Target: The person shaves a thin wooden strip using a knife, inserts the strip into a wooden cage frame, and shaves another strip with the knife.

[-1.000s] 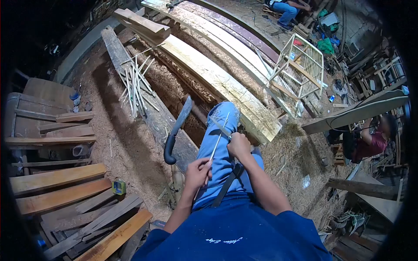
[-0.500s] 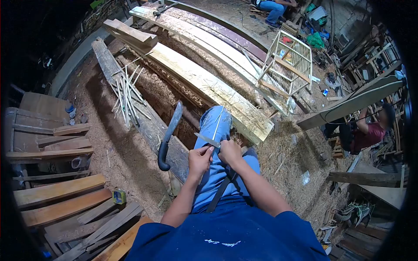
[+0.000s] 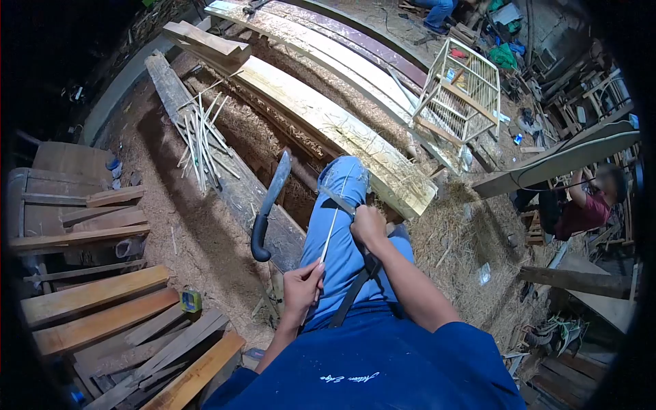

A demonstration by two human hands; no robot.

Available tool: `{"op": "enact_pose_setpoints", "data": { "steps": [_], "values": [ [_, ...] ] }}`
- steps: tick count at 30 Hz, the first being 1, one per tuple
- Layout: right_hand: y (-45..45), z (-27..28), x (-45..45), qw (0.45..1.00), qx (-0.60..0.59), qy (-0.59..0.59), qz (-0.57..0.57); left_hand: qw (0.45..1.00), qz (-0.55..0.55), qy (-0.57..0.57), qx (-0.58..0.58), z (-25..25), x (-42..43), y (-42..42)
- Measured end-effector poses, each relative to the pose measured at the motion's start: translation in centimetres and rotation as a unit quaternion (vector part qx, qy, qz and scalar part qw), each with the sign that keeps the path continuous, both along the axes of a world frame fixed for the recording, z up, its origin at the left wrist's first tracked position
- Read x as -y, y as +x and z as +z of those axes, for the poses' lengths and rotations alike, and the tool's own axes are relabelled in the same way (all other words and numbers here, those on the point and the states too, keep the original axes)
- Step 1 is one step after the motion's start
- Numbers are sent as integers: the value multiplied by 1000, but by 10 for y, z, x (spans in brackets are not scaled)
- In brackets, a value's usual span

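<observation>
The left hand (image 3: 302, 290) pinches a thin pale wooden stick (image 3: 329, 238). The right hand (image 3: 370, 226) grips a grey metal-bladed knife (image 3: 331, 195) across it.

White lettering (image 3: 363, 377) marks the blue shirt (image 3: 383, 355), worn with jeans (image 3: 346, 247).

The left hand (image 3: 303, 290) can go left over the ground (image 3: 222, 273), but ahead the machete (image 3: 271, 196) is in the way. The knife (image 3: 337, 201) blocks the path along the thin stick (image 3: 330, 236). The right hand (image 3: 370, 226) has room on its right, but a thick beam (image 3: 328, 121) blocks the front.
</observation>
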State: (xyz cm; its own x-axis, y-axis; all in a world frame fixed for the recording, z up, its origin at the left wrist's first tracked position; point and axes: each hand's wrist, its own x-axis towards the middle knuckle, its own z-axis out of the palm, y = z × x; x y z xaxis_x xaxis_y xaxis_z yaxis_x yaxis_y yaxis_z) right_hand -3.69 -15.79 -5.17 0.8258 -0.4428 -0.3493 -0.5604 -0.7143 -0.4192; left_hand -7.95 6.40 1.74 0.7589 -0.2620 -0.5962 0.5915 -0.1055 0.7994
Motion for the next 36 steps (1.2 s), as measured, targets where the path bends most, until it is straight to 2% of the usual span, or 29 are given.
{"op": "enact_pose_setpoints", "data": {
  "steps": [3,5,7,11,14,18,20,21,23,26,31,33,36],
  "values": [
    [1,4,-6,1000,14,-4,4,1000,-3,15,9,-5,11,17],
    [-2,11,-11,1000,25,-8,15,996,-37,33,70,-7,25,34],
    [-6,19,-13,996,17,-9,83,996,-43,33,76,-10,41,52],
    [-9,9,-9,996,48,-18,68,995,-69,17,72,-17,57,68],
    [-10,13,-6,997,18,-11,67,995,-69,-21,67,-25,51,61],
    [-13,0,-8,999,14,-26,42,997,-65,4,49,-19,40,48],
    [-13,1,-8,999,0,-15,32,998,-58,-21,17,-21,31,41],
    [-12,0,-7,999,-2,-14,34,996,-84,22,24,-8,23,36],
    [-3,-1,-1,999,-1,-16,-28,997,-73,26,8,-2,-2,17],
    [0,1,0,999,-28,-17,-11,998,-53,16,-18,1,-35,-6],
    [6,10,-2,1000,-15,-14,1,999,-31,-2,-21,11,-45,-4],
    [10,6,4,997,-6,-34,-68,998,-51,-9,-30,3,-47,2],
    [16,9,17,995,30,-45,-78,998,-51,-29,-21,-6,-31,12]
  ]
}}
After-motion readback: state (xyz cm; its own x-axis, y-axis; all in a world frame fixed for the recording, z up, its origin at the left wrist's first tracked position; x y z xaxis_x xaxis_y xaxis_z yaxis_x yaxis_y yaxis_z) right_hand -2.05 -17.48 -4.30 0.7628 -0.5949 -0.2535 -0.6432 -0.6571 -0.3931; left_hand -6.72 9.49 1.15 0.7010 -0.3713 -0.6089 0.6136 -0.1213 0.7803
